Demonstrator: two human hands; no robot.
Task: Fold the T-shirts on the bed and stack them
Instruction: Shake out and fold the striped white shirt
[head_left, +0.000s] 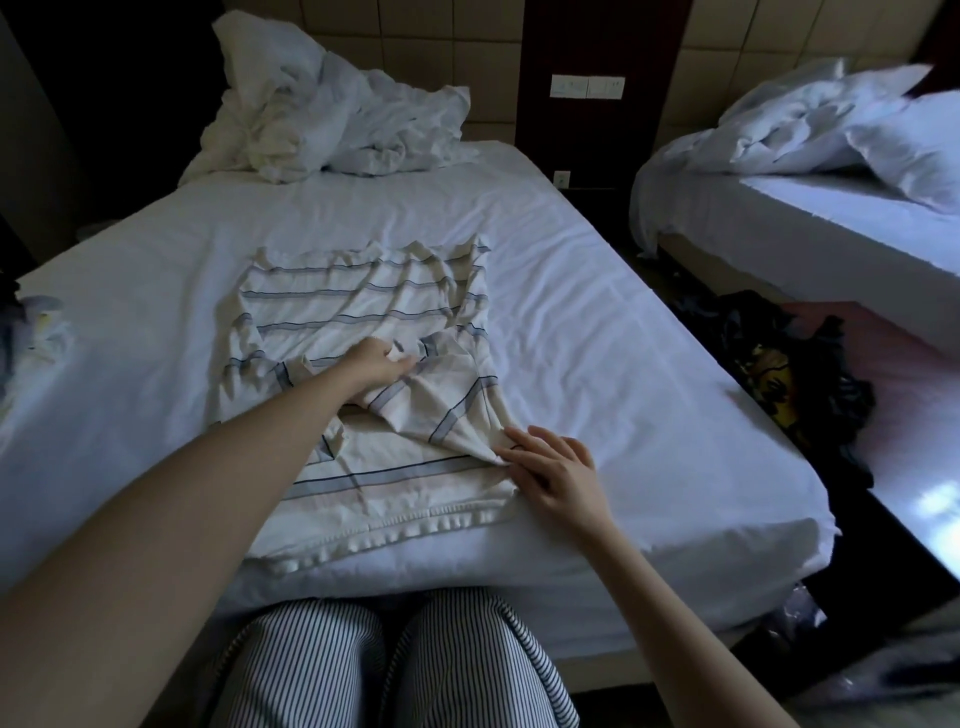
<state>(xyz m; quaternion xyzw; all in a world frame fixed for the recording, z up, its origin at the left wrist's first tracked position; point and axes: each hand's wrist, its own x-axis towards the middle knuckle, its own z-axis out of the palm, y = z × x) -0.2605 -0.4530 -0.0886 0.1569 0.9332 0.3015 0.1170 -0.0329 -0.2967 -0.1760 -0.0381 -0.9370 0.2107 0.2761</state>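
Two hands are folding a striped T-shirt (363, 306): left hand (376, 364) pinching its middle, right hand (558, 470) pressing its right edge with spread fingers (540, 439); the bunched fold may be slipping crooked.

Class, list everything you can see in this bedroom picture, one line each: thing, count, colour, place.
T-shirt: one, cream with blue-grey stripes, middle of near bed.
Near bed: one, white sheet, centre.
Crumpled bedding: one heap, white, head of near bed.
Second bed: one, white, right, bedding rumpled.
Switch panel: one, pale, wall between beds.
Dark clothes: one pile, floor between beds.
Trousers: one pair, striped, bottom edge.
Left hand: one, gripping T-shirt cloth.
Right hand: one, touching T-shirt's right edge.
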